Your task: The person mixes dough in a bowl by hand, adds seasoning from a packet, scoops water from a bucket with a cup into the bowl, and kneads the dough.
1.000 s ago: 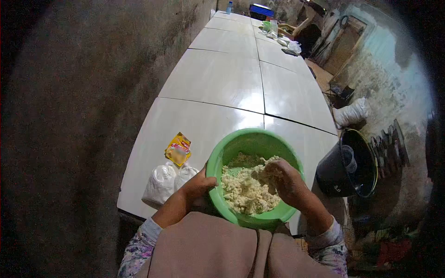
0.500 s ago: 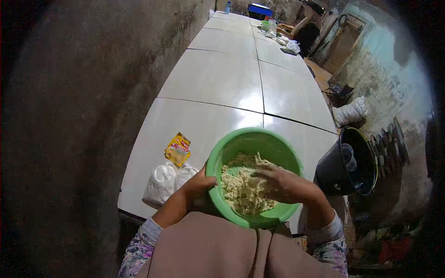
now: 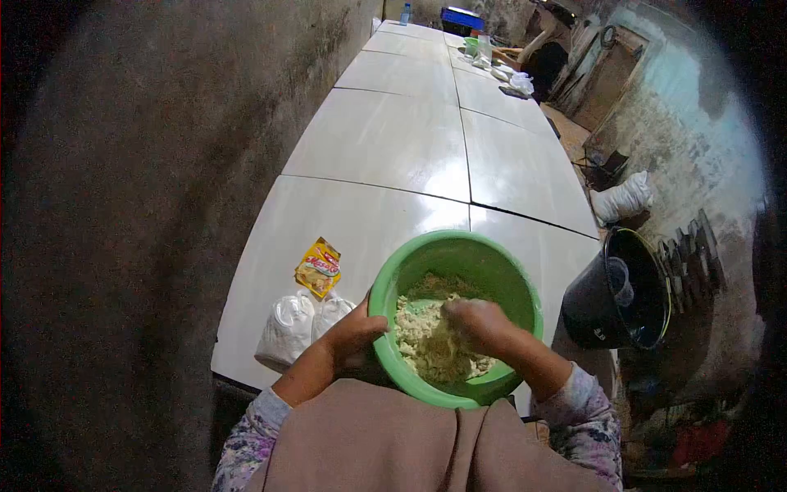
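A green basin point(image 3: 385, 344) stands at the near edge of the table, tilted slightly toward me. Crumbly pale dough point(image 3: 426, 340) fills its lower left part, with some drier brownish crumbs at the far side. My left hand point(image 3: 358, 328) grips the basin's left rim, thumb over the edge and fingers outside. Inside the basin, my right hand point(image 3: 479, 324) is curled into a fist and pressed into the dough; its fingertips are hidden. Left of the basin lie a yellow packet point(image 3: 318, 267) and plastic bags of white powder point(image 3: 288, 326).
A black bucket point(image 3: 590, 303) stands just right of the basin. The long white table point(image 3: 377, 135) runs away from me along a bare wall. Bags, containers and a person point(image 3: 548, 61) are at its far end. A white sack point(image 3: 623, 198) lies on the right.
My right hand has gone from loosely spread fingers over the dough to a curled fist in it. My left hand keeps its hold on the rim.
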The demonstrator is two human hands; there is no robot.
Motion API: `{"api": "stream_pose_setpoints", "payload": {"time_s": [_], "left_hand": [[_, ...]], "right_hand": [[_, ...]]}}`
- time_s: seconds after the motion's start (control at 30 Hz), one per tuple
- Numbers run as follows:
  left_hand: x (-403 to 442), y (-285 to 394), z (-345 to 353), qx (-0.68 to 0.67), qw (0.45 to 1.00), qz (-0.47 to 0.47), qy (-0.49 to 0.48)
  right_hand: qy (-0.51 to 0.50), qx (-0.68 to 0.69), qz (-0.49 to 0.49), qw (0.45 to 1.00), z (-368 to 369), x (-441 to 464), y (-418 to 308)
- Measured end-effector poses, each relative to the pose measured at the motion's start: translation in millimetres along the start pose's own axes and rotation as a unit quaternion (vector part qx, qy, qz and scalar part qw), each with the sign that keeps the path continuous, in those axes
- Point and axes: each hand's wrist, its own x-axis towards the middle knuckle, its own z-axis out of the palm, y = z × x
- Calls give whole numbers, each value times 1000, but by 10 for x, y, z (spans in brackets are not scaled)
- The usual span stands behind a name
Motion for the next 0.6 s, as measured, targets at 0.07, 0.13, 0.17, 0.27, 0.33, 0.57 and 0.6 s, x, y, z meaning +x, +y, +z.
{"api": "stream_pose_setpoints", "payload": {"time_s": [0.07, 0.13, 0.17, 0.27, 0.33, 0.57, 0.6], "left_hand": [[6, -4, -8, 0, 1000, -3, 3], [8, -10, -31, 6, 1000, -7, 5], [8, -10, -46, 27, 999, -6, 16], [31, -11, -84, 93, 995, 2, 44], [13, -21, -35, 61, 998, 0, 34], [217, -281, -482, 87, 996, 30, 16], [240, -316, -551, 85, 996, 37, 8]], "right_hand": [[59, -12, 36, 998, -92, -66, 95], [72, -41, 62, 995, -303, -183, -91], [86, -70, 85, 990, -376, -222, -153], [57, -87, 104, 989, -282, -173, -9], [44, -111, 62, 991, -243, -107, 90], [-127, 25, 24, 991, 147, 758, 419], [-181, -41, -18, 982, 36, 667, 69]]}}
